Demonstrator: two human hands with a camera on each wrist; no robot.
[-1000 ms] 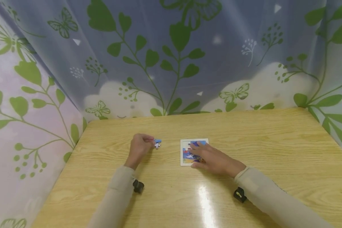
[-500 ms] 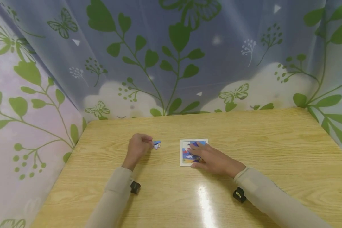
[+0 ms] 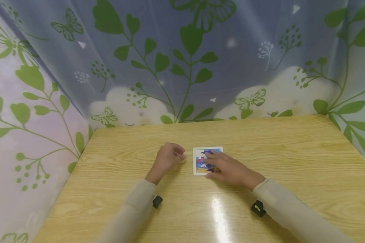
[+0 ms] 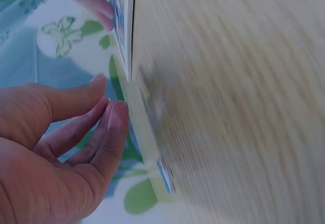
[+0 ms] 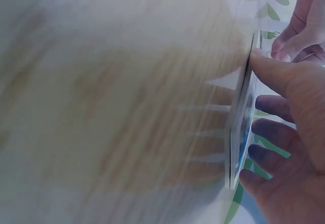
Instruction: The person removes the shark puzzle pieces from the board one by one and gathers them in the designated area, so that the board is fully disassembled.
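while a wood-grained table (image 3: 280,148) stretches beneath, the right hand (image 3: 231,168) spreads its fingers and the left hand (image 3: 168,158) curves loosely, holding nothing visible; under the right fingers, near the left, lies the framed puzzle (image 3: 199,165); a small blue-edged piece (image 4: 165,176) rests on the table.

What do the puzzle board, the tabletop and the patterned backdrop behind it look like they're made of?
Puzzle board: perhaps cardboard or thin wood with a printed face; its flat edge looks layered.
Tabletop: wood or wood-look laminate, smooth and glossy; it shows grain lines and a bright reflection.
Patterned backdrop: probably fabric, mostly matte; soft folds run down it.
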